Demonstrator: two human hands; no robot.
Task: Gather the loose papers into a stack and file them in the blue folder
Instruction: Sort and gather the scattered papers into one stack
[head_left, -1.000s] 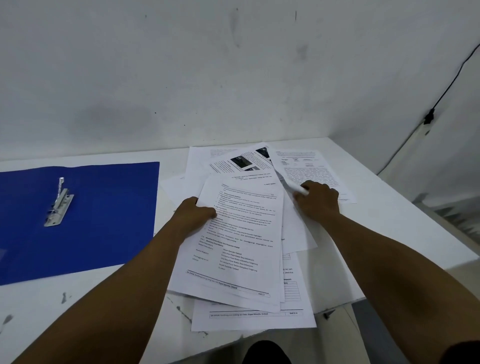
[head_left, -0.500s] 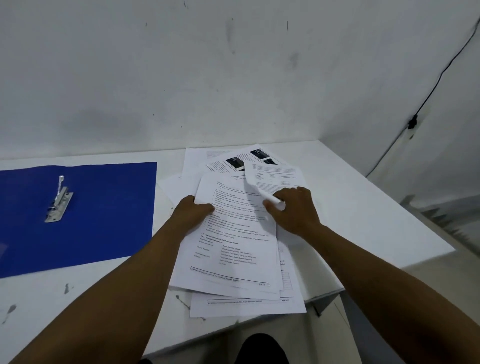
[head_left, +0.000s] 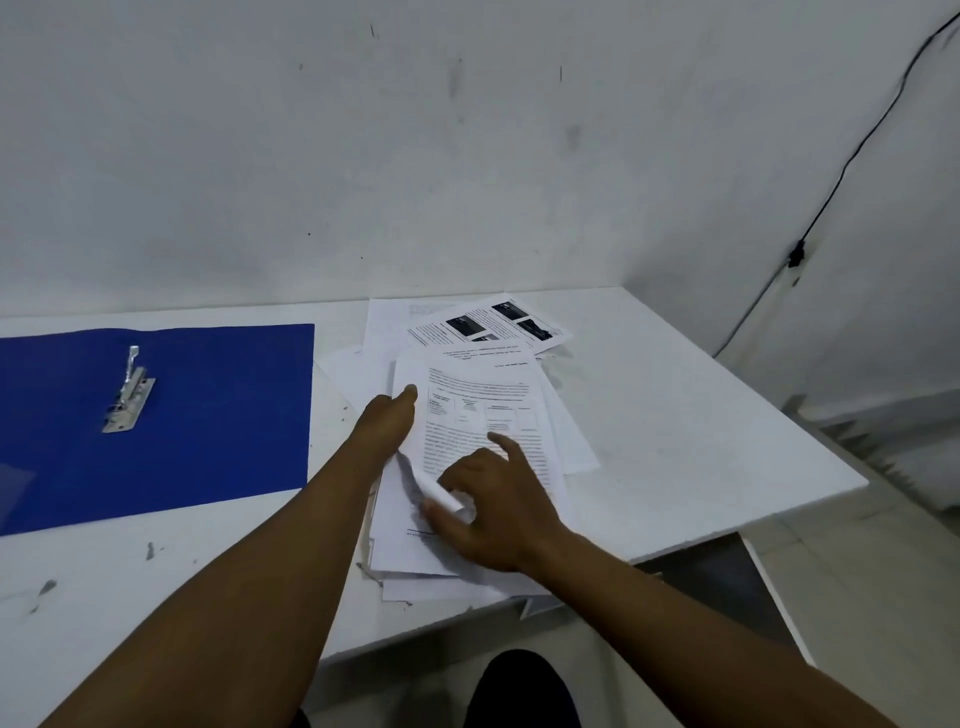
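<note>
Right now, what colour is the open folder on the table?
Blue, with a silver metal clip; the folder shows in the head view.

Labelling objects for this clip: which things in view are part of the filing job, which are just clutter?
Job:
loose papers
blue folder
metal clip in the folder
left hand
right hand

Clutter:
black cable on the wall
white table (support only)
</note>
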